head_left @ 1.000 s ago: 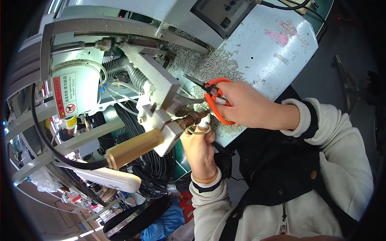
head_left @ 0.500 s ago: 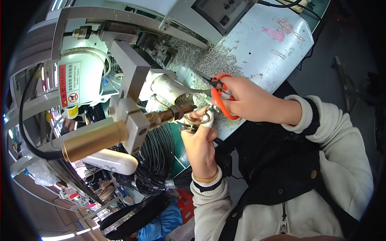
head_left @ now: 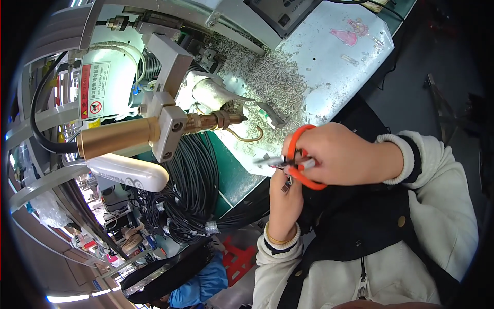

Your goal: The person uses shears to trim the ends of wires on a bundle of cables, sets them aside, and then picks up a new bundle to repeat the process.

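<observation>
Orange-handled scissors point(head_left: 306, 180) are in my right hand point(head_left: 339, 154), their grey blades smeared by motion and pointing left. Just below the blades, my left hand point(head_left: 286, 203) is closed around a small metal connector point(head_left: 286, 184), partly hidden by its fingers and by the scissors. A white piece point(head_left: 307, 165) shows under my right fingers; what it belongs to, I cannot make out. Both hands are close together at the near edge of the work surface. Beyond them, a brass-coloured soldering iron point(head_left: 121, 138) points right over a small metal holder with a green part point(head_left: 268, 117).
Many tiny metal bits point(head_left: 278, 77) cover the pale metal plate point(head_left: 355, 62). A curved brass tube point(head_left: 249, 139) sticks out under the iron's tip. Black cable coils point(head_left: 193, 180) lie to the left. Someone in blue point(head_left: 200, 283) sits at the lower left.
Both hands have moved away from the iron and the holder, toward my body. The scissors came along in my right hand, and the metal holder now shows uncovered.
</observation>
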`<state>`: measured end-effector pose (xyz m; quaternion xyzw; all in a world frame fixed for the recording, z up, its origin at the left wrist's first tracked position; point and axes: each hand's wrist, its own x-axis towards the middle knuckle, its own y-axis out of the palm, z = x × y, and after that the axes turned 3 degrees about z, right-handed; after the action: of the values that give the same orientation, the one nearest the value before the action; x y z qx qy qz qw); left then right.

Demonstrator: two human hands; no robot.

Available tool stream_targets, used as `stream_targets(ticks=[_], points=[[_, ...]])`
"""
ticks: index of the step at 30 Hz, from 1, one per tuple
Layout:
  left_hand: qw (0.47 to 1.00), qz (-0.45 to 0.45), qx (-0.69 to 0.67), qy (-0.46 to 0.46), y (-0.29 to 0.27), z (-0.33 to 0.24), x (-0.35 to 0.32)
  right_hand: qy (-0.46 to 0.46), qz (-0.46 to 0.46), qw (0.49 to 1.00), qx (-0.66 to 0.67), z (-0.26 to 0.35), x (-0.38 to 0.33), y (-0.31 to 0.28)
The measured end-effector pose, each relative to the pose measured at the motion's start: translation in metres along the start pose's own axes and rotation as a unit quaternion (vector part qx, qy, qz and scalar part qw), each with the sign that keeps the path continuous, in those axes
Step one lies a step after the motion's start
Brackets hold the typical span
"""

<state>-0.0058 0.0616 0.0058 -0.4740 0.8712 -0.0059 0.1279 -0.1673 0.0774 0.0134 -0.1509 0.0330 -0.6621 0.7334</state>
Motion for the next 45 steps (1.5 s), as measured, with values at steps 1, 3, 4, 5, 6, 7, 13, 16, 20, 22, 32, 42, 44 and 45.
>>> stream_targets(ticks=[1, 3, 4, 5, 6, 7, 13, 16, 20, 22, 32, 42, 44, 45], points=[[1.000, 0.001, -0.001, 0.000, -0.001, 0.003, -0.001, 0.029, 0.022, 0.999, 0.021, 0.000, 0.001, -0.003], [0.996, 0.054, 0.051, -0.044, -0.007, 0.008, -0.005, 0.069, 0.039, 0.995, 0.068, -0.001, 0.002, -0.008], [0.992, 0.080, 0.077, -0.067, -0.008, 0.010, -0.007, 0.107, 0.056, 0.986, 0.117, -0.001, 0.002, -0.010], [0.992, 0.080, 0.076, -0.066, -0.006, 0.010, -0.008, 0.145, 0.073, 0.973, 0.164, -0.001, 0.002, -0.010], [0.995, 0.073, 0.045, -0.060, -0.002, 0.006, -0.006, 0.145, 0.072, 0.973, 0.164, -0.002, 0.002, -0.010], [0.996, 0.066, 0.013, -0.053, 0.002, 0.002, -0.005, 0.147, 0.049, 0.972, 0.176, -0.004, 0.000, -0.008], [0.955, 0.078, -0.280, -0.061, -0.003, -0.019, -0.002, -0.168, -0.175, 0.951, -0.193, -0.019, -0.009, 0.007], [0.948, 0.059, -0.306, -0.065, -0.005, -0.025, -0.003, -0.285, -0.175, 0.896, -0.291, -0.022, -0.013, 0.003], [0.994, -0.035, -0.087, -0.065, -0.005, -0.020, -0.006, -0.305, -0.160, 0.889, -0.301, -0.027, -0.018, 0.001], [0.999, -0.040, -0.019, -0.009, -0.009, -0.013, -0.006, -0.290, -0.151, 0.903, -0.279, -0.027, -0.017, 0.002], [0.976, -0.102, -0.171, -0.088, -0.001, -0.014, -0.001, -0.073, -0.063, 0.995, -0.005, -0.029, -0.013, 0.006], [0.988, -0.142, -0.033, 0.053, 0.014, 0.003, -0.004, -0.200, -0.104, 0.946, -0.232, -0.023, -0.021, 0.015], [0.959, -0.203, 0.084, 0.177, 0.022, 0.002, -0.005, -0.096, -0.114, 0.989, -0.024, -0.022, -0.016, 0.023], [0.959, -0.203, 0.084, 0.177, 0.020, 0.000, -0.005, -0.042, -0.117, 0.989, 0.081, -0.022, -0.014, 0.025]])
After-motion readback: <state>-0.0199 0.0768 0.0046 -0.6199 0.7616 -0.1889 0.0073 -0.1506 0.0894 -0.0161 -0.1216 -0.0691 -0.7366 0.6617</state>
